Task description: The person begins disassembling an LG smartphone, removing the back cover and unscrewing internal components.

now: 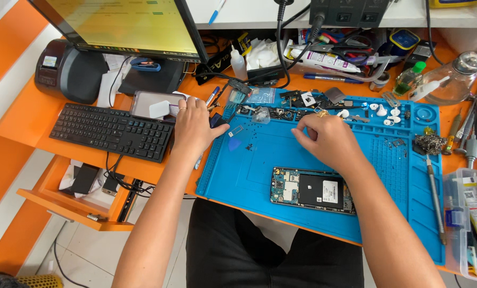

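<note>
Head view: right hand point(328, 140) perhaps pinching

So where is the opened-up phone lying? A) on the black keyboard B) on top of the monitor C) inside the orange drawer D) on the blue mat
D: the opened phone lies flat on the blue mat, near its front edge, below the right hand; the black keyboard sits off to the left with no phone on it.
</note>
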